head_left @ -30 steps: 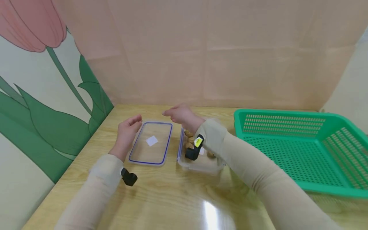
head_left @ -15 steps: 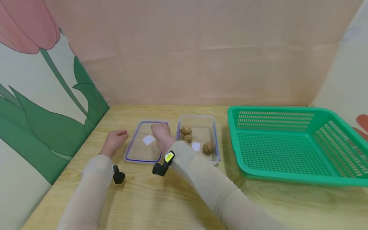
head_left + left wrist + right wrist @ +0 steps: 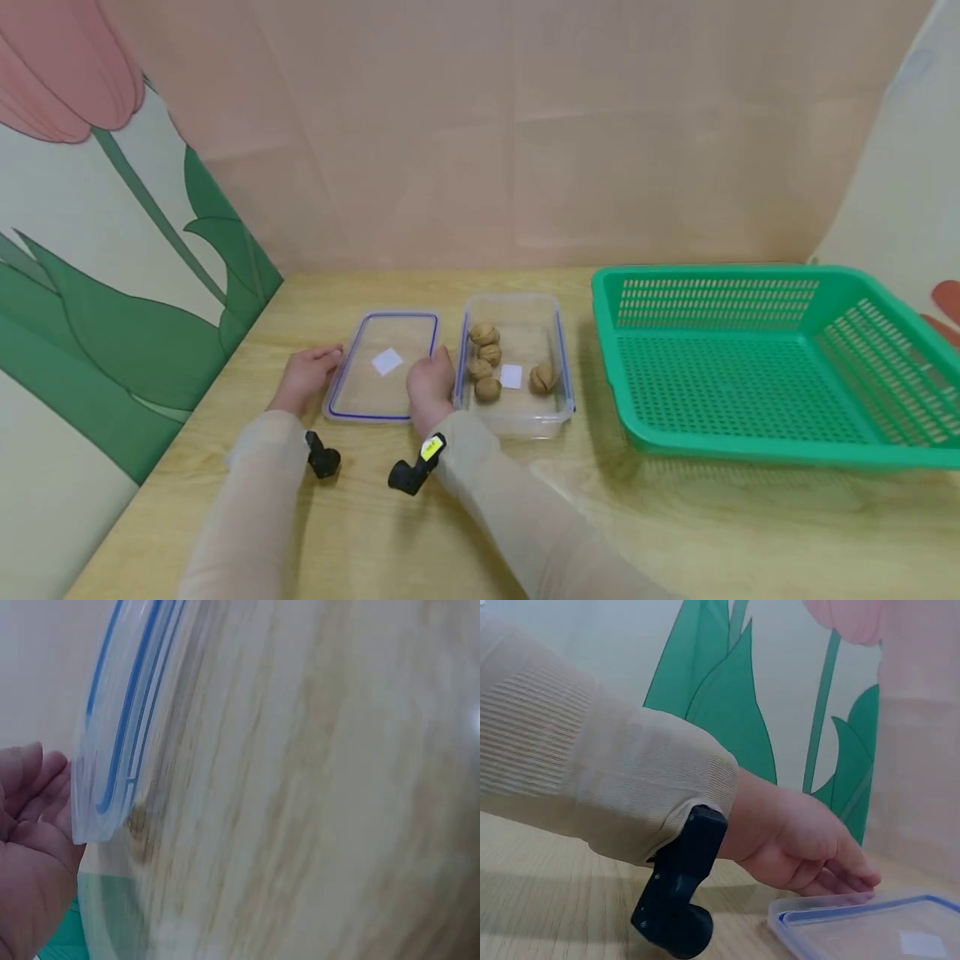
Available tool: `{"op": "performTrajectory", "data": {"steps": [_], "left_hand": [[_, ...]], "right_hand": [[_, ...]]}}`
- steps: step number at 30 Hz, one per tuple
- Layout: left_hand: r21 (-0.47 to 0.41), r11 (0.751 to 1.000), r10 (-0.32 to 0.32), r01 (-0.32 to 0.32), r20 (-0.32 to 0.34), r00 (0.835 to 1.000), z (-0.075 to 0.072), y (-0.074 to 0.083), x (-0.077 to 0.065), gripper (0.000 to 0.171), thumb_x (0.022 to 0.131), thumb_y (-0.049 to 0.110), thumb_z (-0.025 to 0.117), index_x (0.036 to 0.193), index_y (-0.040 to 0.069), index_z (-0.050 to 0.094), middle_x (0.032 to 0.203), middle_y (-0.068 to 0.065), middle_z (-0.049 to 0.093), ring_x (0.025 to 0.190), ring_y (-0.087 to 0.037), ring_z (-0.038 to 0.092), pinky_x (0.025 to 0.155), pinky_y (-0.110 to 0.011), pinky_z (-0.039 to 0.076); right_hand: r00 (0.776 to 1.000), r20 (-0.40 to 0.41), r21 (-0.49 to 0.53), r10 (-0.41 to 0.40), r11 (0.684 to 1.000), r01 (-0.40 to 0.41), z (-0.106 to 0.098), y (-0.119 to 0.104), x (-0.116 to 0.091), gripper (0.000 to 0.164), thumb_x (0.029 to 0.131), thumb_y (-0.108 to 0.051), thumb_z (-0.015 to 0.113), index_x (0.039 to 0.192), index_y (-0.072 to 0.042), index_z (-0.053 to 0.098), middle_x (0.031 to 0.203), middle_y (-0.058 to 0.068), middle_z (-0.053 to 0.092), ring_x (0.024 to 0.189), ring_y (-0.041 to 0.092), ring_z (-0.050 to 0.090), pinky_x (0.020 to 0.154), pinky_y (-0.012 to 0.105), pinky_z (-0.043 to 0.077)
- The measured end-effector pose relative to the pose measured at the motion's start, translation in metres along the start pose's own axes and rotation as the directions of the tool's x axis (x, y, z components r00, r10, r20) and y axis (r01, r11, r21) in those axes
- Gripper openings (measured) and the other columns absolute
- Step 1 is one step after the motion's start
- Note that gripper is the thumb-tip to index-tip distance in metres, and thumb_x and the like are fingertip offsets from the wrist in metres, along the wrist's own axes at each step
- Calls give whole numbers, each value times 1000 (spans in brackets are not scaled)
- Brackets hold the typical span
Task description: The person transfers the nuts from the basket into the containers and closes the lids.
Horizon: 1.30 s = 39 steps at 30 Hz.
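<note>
A clear plastic lid (image 3: 360, 392) with a blue seal and a white label lies on the wooden table. My left hand (image 3: 306, 377) is at its left rim, thumb above and fingertips at the edge, as the right wrist view shows with the curled left hand (image 3: 806, 844). My right hand (image 3: 432, 385) overlaps the lid's right edge with the thumb up; its other fingers are hidden, so I cannot tell its grip. In the left wrist view, fingers (image 3: 56, 787) meet the rim of the lid (image 3: 112, 780). Right of it stands a clear container (image 3: 536, 333) holding several walnuts (image 3: 487, 389).
A large green plastic basket (image 3: 727, 454) stands at the right, past the container. Behind the table (image 3: 450, 282) hangs a pinkish-beige cloth (image 3: 480, 142). A wall with a painted tulip (image 3: 150, 200) borders the table's left side.
My right hand has moved left and down from over the container to the lid's right edge, uncovering the walnuts. My left hand has come down to the lid's left edge.
</note>
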<state>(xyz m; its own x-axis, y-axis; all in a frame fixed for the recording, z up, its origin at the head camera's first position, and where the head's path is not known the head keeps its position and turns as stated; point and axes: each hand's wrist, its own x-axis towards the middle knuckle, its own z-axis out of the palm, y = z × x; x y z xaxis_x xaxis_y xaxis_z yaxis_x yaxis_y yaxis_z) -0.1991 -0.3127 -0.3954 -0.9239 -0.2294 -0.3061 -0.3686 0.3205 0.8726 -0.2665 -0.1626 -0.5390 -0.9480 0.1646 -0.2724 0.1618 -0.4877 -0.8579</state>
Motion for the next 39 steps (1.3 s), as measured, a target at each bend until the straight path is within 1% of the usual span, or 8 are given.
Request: {"op": "performTrajectory", "data": {"steps": [8, 13, 18, 20, 23, 27, 32, 39], "left_hand": [[-250, 966, -90, 67, -80, 993, 5, -7, 4, 41, 95, 12, 49, 135, 4, 45, 141, -11, 43, 127, -18, 43, 104, -28, 37], [-346, 936, -113, 62, -130, 985, 6, -11, 5, 40, 92, 10, 55, 132, 6, 49, 139, -9, 46, 123, -15, 47, 103, -25, 38], [-307, 951, -86, 44, -126, 988, 6, -9, 4, 41, 93, 17, 54, 133, 8, 49, 139, -8, 47, 124, -15, 46, 104, -26, 37], [-308, 950, -88, 51, -108, 990, 6, -7, 3, 43, 94, 18, 54, 134, 7, 47, 141, -8, 45, 126, -15, 44, 106, -26, 35], [-364, 927, -126, 92, -71, 990, 4, -5, -5, 45, 93, 15, 54, 136, 6, 44, 142, -8, 43, 127, -14, 42, 107, -26, 33], [-444, 883, -196, 152, -54, 979, 1, 0, -16, 46, 92, 13, 56, 136, 8, 45, 133, -1, 52, 115, -11, 48, 99, -23, 38], [-553, 822, -223, 139, -87, 971, -6, 9, -27, 42, 88, 17, 62, 129, 14, 55, 101, 10, 65, 93, -6, 53, 79, -18, 46], [-783, 621, -8, 28, 30, 1000, -25, 35, -47, 19, 92, 8, 55, 90, 14, 72, 78, 2, 66, 67, -8, 60, 60, -19, 52]], "right_hand": [[986, -149, -402, -77, 916, 11, 20, -132, -123, 43, 92, 4, 36, 134, 4, 43, 140, 21, 39, 131, 33, 34, 110, 38, 29], [971, -151, -435, -187, 894, 104, 17, -109, -108, 38, 93, 0, 38, 128, -1, 53, 132, 19, 50, 125, 31, 44, 105, 37, 36], [915, -173, -477, -365, 843, 246, 11, -36, -41, 33, 91, -9, 45, 118, -11, 64, 118, 15, 62, 109, 26, 58, 89, 29, 47], [926, -165, -465, -341, 854, 232, 9, -28, -32, 34, 91, -9, 45, 119, -12, 64, 120, 13, 62, 110, 26, 57, 90, 28, 47], [962, -140, -402, -234, 902, 161, 10, -64, -65, 39, 89, -2, 41, 124, -6, 59, 127, 16, 56, 119, 29, 50, 99, 32, 42], [991, -106, -334, -85, 942, 45, 12, -108, -103, 43, 88, 7, 36, 128, 3, 51, 135, 21, 47, 128, 35, 39, 107, 40, 33], [998, -62, -236, -5, 972, -10, 15, -120, -106, 41, 92, 3, 37, 131, -1, 50, 136, 15, 48, 129, 30, 40, 107, 38, 34], [999, 41, -93, -6, 996, 10, 28, -151, -120, 41, 93, 0, 38, 132, -4, 50, 137, 10, 48, 130, 25, 40, 106, 34, 35]]}}
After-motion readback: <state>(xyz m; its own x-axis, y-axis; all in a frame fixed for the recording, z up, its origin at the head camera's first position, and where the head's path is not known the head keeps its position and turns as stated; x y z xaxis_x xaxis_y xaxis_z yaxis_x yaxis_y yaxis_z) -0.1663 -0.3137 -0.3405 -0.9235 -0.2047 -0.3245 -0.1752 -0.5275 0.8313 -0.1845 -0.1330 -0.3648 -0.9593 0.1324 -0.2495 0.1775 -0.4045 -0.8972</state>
